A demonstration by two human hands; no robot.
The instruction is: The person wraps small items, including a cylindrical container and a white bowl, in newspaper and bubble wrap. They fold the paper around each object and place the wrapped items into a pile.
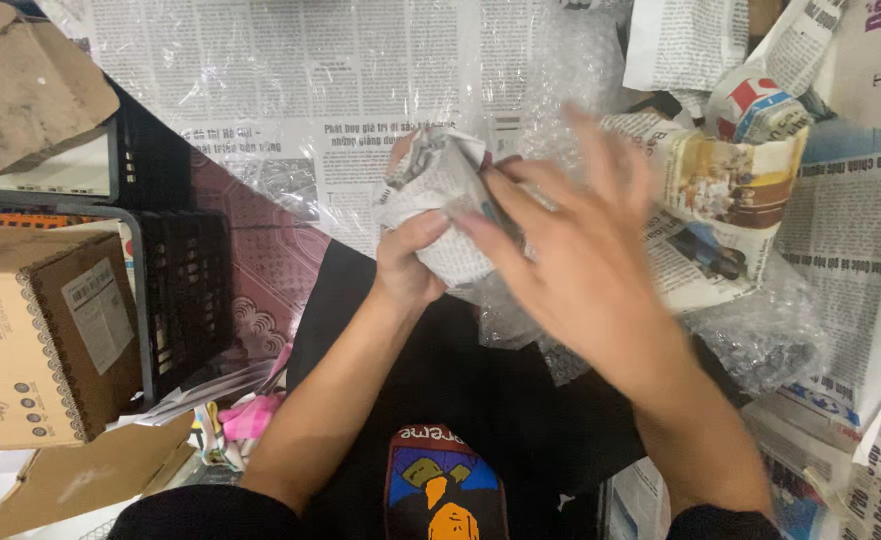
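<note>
The left hand [407,262] has a clenched grip around a small bundle [440,195] wrapped in newspaper, and holds it up in front of the chest. What is inside the paper is hidden. The right hand [570,255] is blurred. Its fingers are spread and released, and they lie flat on the right side of the bundle, touching the paper; it grasps nothing.

Just beyond this grip lies clear bubble wrap [570,60], and more of it is below the right hand. To the right of the right hand lies another wrapped parcel [720,200], in coloured newspaper. Newspaper sheets [290,70] cover the surface behind both hands. Far to the left of the left grip stand a black crate [185,290] and a cardboard box [40,340].

I judge that the step in hand is the wrapping: the paper is being folded and pressed around the object. The next move calls for a firm hold by the left hand, while the right one smooths and tucks the loose edges so the paper does not open.
</note>
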